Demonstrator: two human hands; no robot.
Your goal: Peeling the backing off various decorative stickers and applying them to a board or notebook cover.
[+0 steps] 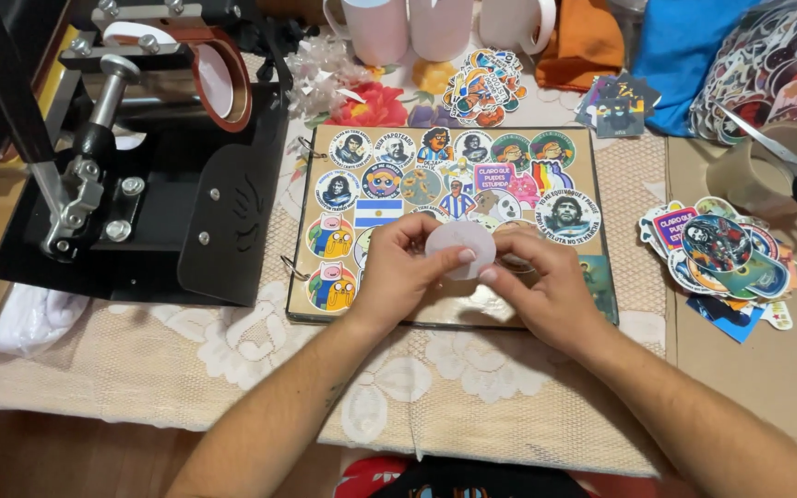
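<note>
Head view, round white sticker (459, 247) pinched between left hand (397, 277), right hand (542, 286)

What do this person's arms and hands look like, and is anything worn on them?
Both forearms are bare, with no sleeves in view. The left hand and right hand wear no gloves, and no rings, watch or bracelets show. The fingernails look painted a pale, light shade. A faint dark mark, perhaps a small tattoo, shows on the left forearm; it is too small to make out.
</note>
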